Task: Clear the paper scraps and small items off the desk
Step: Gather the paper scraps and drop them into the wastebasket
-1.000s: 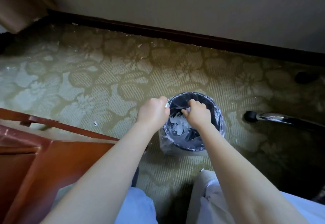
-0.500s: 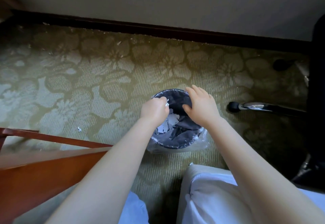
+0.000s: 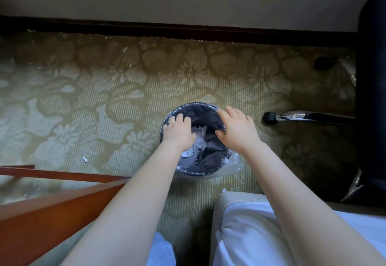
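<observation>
A small round black bin with a clear plastic liner stands on the patterned carpet. White paper scraps lie inside it. My left hand hovers over the bin's left side, fingers spread and empty. Over the right rim my right hand is held flat, palm down, fingers apart, holding nothing. One small white scrap lies on the carpet to the left of the bin.
The wooden desk edge fills the lower left. A black office chair stands at the right, one chrome leg with a castor pointing toward the bin. A dark skirting board runs along the wall. My white-clothed knees are below.
My left hand has gone from a closed fist to spread fingers over the bin. My right hand has flattened and shifted to the right rim. The view has drifted right.
</observation>
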The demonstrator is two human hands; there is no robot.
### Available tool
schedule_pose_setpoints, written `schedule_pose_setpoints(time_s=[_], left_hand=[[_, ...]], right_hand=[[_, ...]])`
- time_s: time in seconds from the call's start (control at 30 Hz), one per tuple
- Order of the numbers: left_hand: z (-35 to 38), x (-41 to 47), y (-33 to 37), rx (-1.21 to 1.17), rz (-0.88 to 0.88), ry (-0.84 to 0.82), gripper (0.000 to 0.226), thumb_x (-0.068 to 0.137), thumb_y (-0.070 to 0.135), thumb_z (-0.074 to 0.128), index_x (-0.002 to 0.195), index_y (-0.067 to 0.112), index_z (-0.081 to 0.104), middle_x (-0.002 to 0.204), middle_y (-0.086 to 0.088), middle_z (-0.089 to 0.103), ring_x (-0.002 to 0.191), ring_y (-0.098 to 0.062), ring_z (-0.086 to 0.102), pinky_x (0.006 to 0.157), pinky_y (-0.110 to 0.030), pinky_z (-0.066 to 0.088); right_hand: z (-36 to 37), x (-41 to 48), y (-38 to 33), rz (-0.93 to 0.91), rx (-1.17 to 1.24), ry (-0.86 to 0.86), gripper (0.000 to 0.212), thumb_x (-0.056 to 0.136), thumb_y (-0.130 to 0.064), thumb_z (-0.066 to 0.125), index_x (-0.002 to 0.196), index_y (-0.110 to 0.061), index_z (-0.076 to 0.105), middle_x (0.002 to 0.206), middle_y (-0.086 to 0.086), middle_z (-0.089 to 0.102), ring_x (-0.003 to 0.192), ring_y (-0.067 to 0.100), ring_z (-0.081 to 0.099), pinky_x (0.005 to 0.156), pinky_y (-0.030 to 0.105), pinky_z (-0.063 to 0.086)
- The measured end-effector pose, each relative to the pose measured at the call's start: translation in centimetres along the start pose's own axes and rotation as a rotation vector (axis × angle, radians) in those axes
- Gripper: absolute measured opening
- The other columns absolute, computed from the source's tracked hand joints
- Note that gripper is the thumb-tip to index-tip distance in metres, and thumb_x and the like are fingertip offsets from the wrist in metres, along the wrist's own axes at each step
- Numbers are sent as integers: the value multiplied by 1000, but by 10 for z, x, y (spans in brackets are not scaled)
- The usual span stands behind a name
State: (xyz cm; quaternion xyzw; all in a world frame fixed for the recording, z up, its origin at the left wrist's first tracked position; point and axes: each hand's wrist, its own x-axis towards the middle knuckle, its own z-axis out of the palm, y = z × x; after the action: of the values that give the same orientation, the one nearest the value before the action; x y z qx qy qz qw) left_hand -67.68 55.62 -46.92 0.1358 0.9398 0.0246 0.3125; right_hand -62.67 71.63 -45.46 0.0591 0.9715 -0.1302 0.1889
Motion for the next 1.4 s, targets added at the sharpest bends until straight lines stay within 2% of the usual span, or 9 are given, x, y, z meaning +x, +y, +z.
schedule_pose_setpoints(time_s=[0.17,0.3,0.43,0.7,0.87,1.03,1.17,1.3,1.4], left_hand=[[-22,-19,-10,-12,6,50,43,92,35,46,128,12,39,143,-7,33,134,-27,25,104,-44,31],[-44,-56,-16,-34,22,129,47,93,34,46,133,11,37,150,-8,26,139,-27,18,109,-46,25],[-64,-107,-22,-62,-7,199,47,92,33,47,133,11,38,149,-7,27,140,-27,17,109,-46,25],[-75,-224,-19,-78,-83,357,51,93,32,46,137,11,32,154,-9,19,143,-28,10,112,-48,20],[-68,-318,-11,-104,-145,519,47,90,32,50,130,11,39,148,-8,29,141,-28,17,109,-49,26],[-57,-419,-9,-196,-250,597,46,91,31,49,131,12,39,149,-6,28,142,-26,13,110,-46,24],[-61,-489,-15,-215,-287,725,48,91,32,49,134,14,39,149,-4,28,143,-23,13,110,-45,26],[-65,-555,-29,-183,-297,934,48,91,32,49,135,14,43,146,-5,36,139,-21,23,110,-38,31],[-63,-604,-46,-151,-374,1040,49,91,35,49,136,16,43,145,-5,39,138,-21,28,110,-37,32]], right_hand=[[-8,-4,-8,17,-18,-9,55,89,-36,50,139,-19,34,140,4,38,133,27,30,104,47,33],[-26,-14,-35,4,15,28,55,90,-35,50,140,-18,34,143,5,37,135,28,29,104,46,32],[-46,-40,-68,-71,22,75,55,89,-33,51,139,-17,36,144,5,37,134,26,30,105,44,31],[-69,-125,-95,-236,10,199,55,85,-31,55,137,-18,41,139,4,44,131,28,36,103,47,36],[-88,-193,-110,-323,15,288,52,84,-31,56,133,-16,45,132,7,49,125,29,41,98,48,40],[-117,-268,-137,-398,55,342,53,89,-31,54,138,-15,41,144,7,40,134,29,32,105,45,33],[-142,-320,-167,-501,44,405,50,91,-34,53,137,-17,42,145,5,40,136,28,31,108,44,31],[-163,-369,-205,-605,61,462,49,93,-36,51,138,-19,43,144,4,42,137,27,32,111,45,32],[-173,-403,-238,-743,69,521,46,91,-31,54,135,-18,47,141,5,46,135,27,33,109,45,33]])
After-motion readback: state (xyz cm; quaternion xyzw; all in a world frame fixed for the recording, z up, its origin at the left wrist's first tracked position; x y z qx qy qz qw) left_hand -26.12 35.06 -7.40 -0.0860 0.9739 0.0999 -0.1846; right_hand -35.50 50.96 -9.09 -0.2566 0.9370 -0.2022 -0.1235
